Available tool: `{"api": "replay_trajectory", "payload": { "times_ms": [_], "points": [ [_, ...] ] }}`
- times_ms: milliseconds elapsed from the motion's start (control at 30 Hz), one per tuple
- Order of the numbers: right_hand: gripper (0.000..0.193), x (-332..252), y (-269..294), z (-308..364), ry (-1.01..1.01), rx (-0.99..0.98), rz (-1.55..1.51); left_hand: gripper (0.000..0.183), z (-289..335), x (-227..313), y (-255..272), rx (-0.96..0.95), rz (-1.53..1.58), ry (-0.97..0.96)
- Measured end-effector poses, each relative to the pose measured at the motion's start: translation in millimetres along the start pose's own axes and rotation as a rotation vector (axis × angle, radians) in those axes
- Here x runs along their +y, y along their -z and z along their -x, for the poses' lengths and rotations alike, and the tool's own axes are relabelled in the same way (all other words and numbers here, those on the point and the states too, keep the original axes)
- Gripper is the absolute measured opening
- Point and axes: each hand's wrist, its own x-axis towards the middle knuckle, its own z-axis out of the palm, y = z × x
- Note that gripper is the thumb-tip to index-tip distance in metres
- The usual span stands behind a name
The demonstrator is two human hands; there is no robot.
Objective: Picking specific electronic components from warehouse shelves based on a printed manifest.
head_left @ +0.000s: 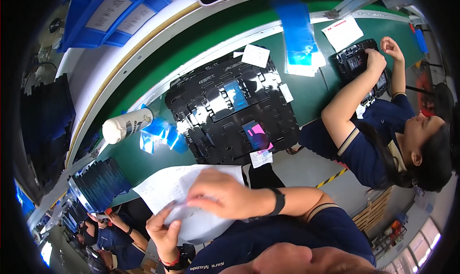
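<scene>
A large white sheet of paper (158, 185) with faint print and writing lies across the table's near edge and bends down toward my body. My left hand (164, 228) pinches the sheet's lower left edge, thumb in front. Just over the paper, my right hand (223, 195) is curled with its fingertips together, close to the left fingertips. It is slightly blurred, and what it holds, if anything, does not show. Beyond the sheet stands a stack of glossy black plastic trays (230, 111), with blue and pink film pieces and small white slips on it.
A white bottle (127, 125) and blue film bags (165, 135) are left of the trays. Blue film sheets (299, 39) lie at the back. At right a co-worker (378, 139) handles a black tray (357, 63). Dark stacked trays (100, 183) stand at left, near another person (115, 247).
</scene>
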Motion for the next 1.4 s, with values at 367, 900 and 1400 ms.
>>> {"api": "replay_trajectory", "payload": {
  "times_ms": [367, 900, 1400],
  "points": [
    [0.015, 95, 136, -58, -0.388, 0.321, 0.677, 0.028, 21, -35, 17, 0.186, 0.275, 0.169],
    [0.036, 72, 162, 26, -0.585, 0.375, 0.939, 0.024, 29, -56, 29, 0.245, 0.332, 0.165],
    [0.034, 78, 184, 29, -0.619, 0.463, -0.003, 0.022, 39, -62, 28, 0.291, 0.330, 0.187]
  ]
}}
